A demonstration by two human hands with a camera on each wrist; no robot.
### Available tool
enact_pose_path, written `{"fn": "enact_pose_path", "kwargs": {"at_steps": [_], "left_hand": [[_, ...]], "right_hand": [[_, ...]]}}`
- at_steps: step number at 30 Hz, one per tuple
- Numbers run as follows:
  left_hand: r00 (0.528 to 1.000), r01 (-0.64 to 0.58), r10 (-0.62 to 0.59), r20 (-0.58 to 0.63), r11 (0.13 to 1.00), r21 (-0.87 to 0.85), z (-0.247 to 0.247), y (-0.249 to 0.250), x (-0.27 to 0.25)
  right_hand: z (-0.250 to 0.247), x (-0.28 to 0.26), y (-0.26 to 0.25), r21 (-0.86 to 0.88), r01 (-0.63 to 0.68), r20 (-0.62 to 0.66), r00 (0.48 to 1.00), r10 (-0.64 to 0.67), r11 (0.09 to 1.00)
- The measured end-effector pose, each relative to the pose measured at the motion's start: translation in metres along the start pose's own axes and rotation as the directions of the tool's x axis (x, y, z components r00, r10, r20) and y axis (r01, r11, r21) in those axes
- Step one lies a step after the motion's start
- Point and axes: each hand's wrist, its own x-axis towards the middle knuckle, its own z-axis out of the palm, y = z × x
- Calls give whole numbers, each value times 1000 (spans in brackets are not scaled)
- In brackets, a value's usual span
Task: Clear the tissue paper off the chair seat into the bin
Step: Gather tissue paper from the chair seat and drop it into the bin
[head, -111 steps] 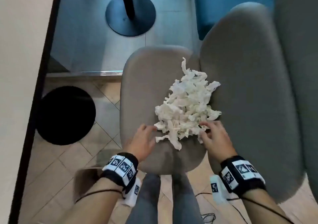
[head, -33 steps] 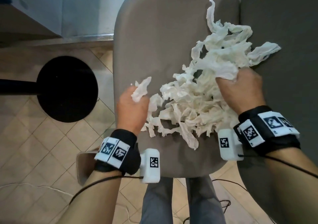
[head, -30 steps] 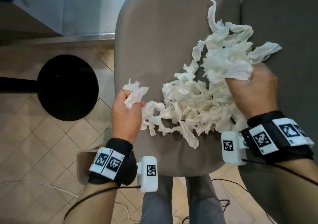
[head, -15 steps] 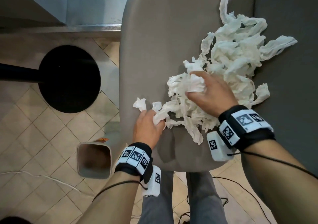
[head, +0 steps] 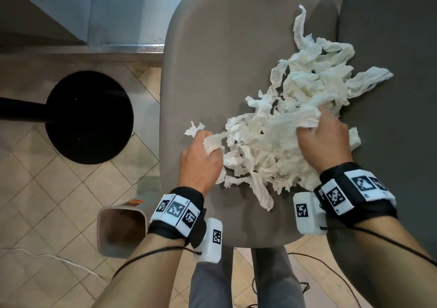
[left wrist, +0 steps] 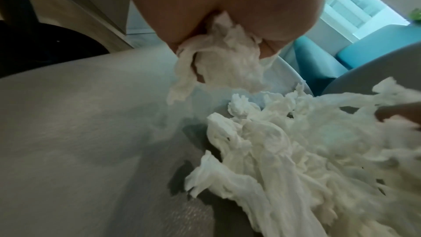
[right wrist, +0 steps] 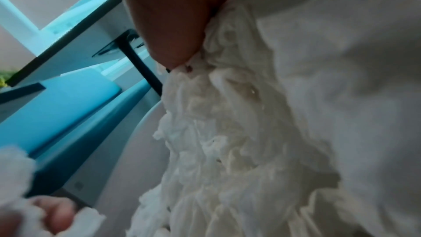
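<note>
A heap of torn white tissue paper [head: 279,139] lies on the grey chair seat [head: 212,75], spread toward the seat's right side. My left hand [head: 201,158] grips a wad of tissue at the heap's left edge; the left wrist view shows the tissue [left wrist: 218,60] bunched in the curled fingers. My right hand [head: 324,142] grips a bundle at the heap's right side, and the right wrist view shows tissue [right wrist: 239,96] hanging from the fingers. A small grey bin [head: 120,232] stands open on the floor, left of the seat's front edge, below my left forearm.
A black round table base [head: 88,117] with its pole sits on the tiled floor at left. A dark grey chair back [head: 390,118] rises at the right. A thin white cable [head: 47,258] trails over the floor near the bin. My legs [head: 236,279] are under the seat front.
Both hands have closed on tissue again: the left has gathered a wad at the heap's left edge, and the right has shifted rightward and bunched a bundle.
</note>
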Motion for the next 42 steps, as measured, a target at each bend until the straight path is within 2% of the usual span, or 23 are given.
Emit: {"fn": "enact_pose_path", "kwargs": {"at_steps": [4, 7, 9, 12, 18, 24, 28, 32, 35, 38, 42], "left_hand": [[995, -27, 12, 99, 989, 142, 24, 13, 19], [988, -4, -42, 150, 956, 294, 40, 15, 30], [989, 8, -58, 138, 942, 335, 42, 16, 32], [994, 34, -57, 96, 975, 222, 36, 18, 28], [991, 113, -102, 89, 985, -127, 5, 22, 6], [998, 63, -60, 18, 945, -320, -14, 24, -6], [999, 52, -49, 19, 909, -414, -22, 32, -11], [998, 15, 10, 56, 906, -422, -26, 36, -13], [996, 4, 33, 79, 901, -433, -26, 37, -15], [992, 73, -21, 122, 897, -436, -26, 37, -17], [967, 151, -84, 240, 949, -275, -21, 24, -21]], "right_hand": [[-17, -8, -2, 182, -63, -20, 998, 67, 981], [-18, -10, 0, 175, -37, -21, 999, 41, 984], [-16, -8, 5, 136, 2, -36, 999, 3, 991], [-14, -5, 14, 77, 64, -63, 996, -59, 995], [-23, -5, 15, 145, 128, -165, 981, -104, 981], [-31, -5, 6, 314, 40, -171, 985, 16, 949], [-32, -8, 0, 427, -19, -75, 996, 57, 904], [-30, -10, 4, 372, -38, 0, 999, 40, 927], [-28, -11, 4, 429, -37, 1, 999, 40, 902], [-29, -12, 0, 458, -13, -40, 999, 35, 889], [-34, -14, -7, 444, 1, -84, 996, 41, 896]]}}
